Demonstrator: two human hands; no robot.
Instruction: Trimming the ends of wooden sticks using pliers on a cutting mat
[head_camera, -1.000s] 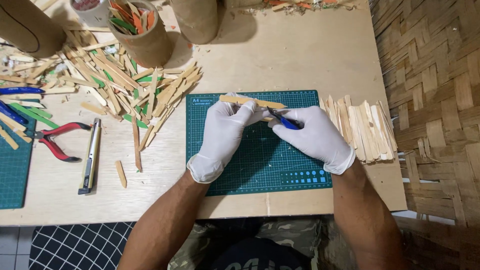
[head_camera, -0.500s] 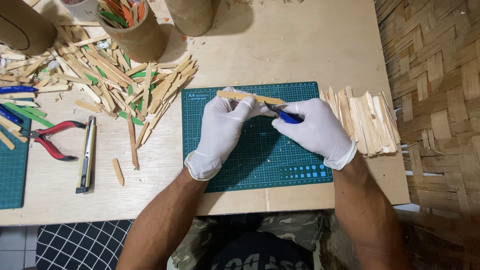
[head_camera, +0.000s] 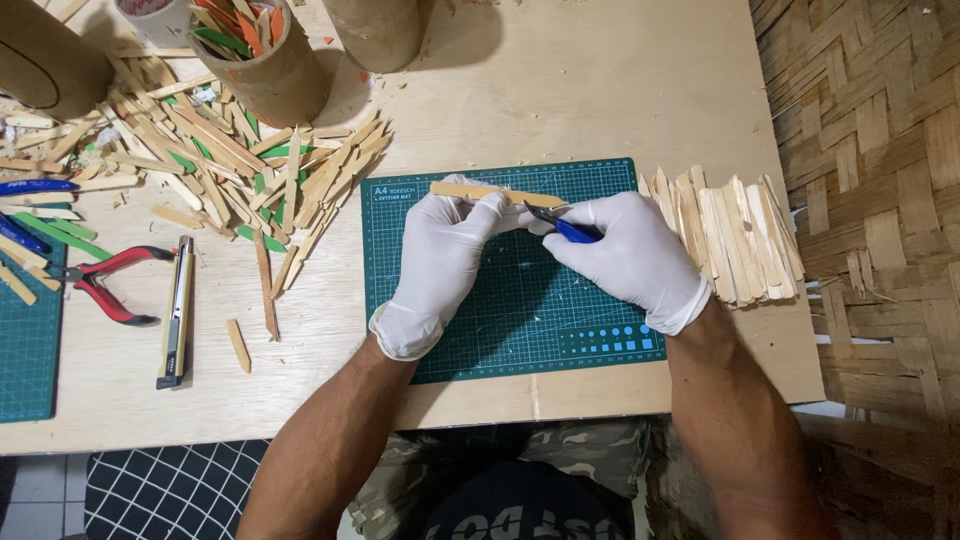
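Observation:
Both hands wear white gloves and meet over a green cutting mat (head_camera: 500, 320). My left hand (head_camera: 440, 260) pinches a flat wooden craft stick (head_camera: 470, 190) that lies level across the mat's top edge. Gripped in my right hand (head_camera: 635, 255) are small blue-handled cutters (head_camera: 560, 225), whose dark jaws touch the stick near its right end. The stick's middle is hidden by my left fingers.
A stack of cut wooden sticks (head_camera: 735, 235) lies right of the mat. Left of it are a heap of plain and green sticks (head_camera: 215, 175), a cardboard tube holding coloured sticks (head_camera: 260, 65), red pliers (head_camera: 105, 285) and a utility knife (head_camera: 178, 325). Another mat (head_camera: 25, 340) sits far left.
The view has shifted slightly, so the table sits a little lower in frame. Both hands stay on the stick, with the cutters still at its right part.

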